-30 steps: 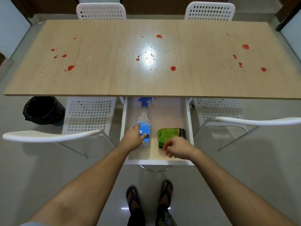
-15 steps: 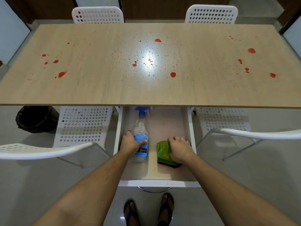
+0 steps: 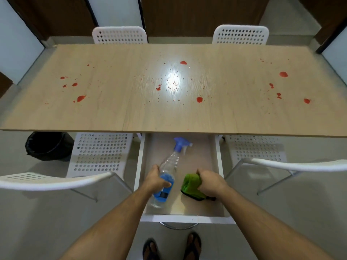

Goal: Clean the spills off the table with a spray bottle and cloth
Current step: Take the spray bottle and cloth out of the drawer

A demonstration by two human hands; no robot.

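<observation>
- Gripping the spray bottle (image 3: 166, 182) mid-body, the left hand (image 3: 155, 179) fingers wrap its smooth, light, likely slippery plastic inside the drawer (image 3: 218, 184).
- Right hand (image 3: 209, 182) fingers bunch the soft cloth (image 3: 189, 184) beside it; spills (image 3: 199, 99) wait on the worktop (image 3: 131, 113).

4 white perforated chairs (image 3: 101, 152): 2 upper frame, 2 lower. Black bin (image 3: 47, 146) at left. Sandalled feet (image 3: 171, 247) bottom centre.
</observation>
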